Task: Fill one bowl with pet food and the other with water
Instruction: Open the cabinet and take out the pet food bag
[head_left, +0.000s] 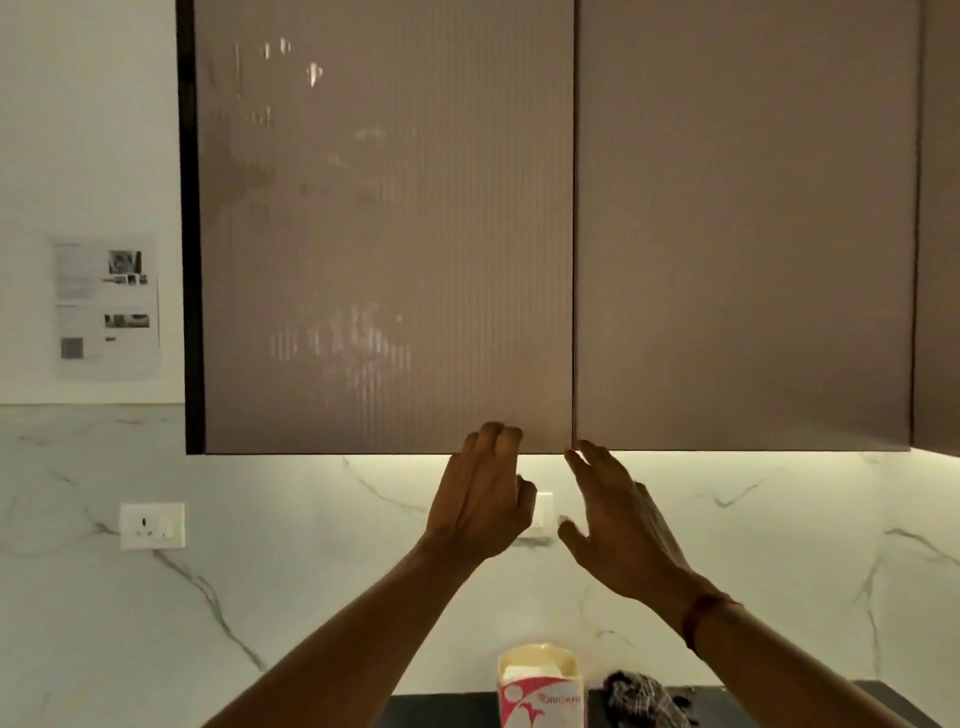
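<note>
Touching cabinet door's (389, 234) bottom edge, left hand (480, 501) lies beside right hand (621, 517).

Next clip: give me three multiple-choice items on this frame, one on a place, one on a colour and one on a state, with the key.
1. Where is the left hand? A at the lower edge of the left cabinet door; B on a tap; C inside a drawer.
2. The wall socket is: A black; B white; C red.
3. The right cabinet door is: A shut; B wide open; C removed.

Key:
1. A: its fingertips meet that edge.
2. B: its plate shows white on the marbled wall.
3. A: it sits level with its neighbour, with only a thin seam between them.
</note>
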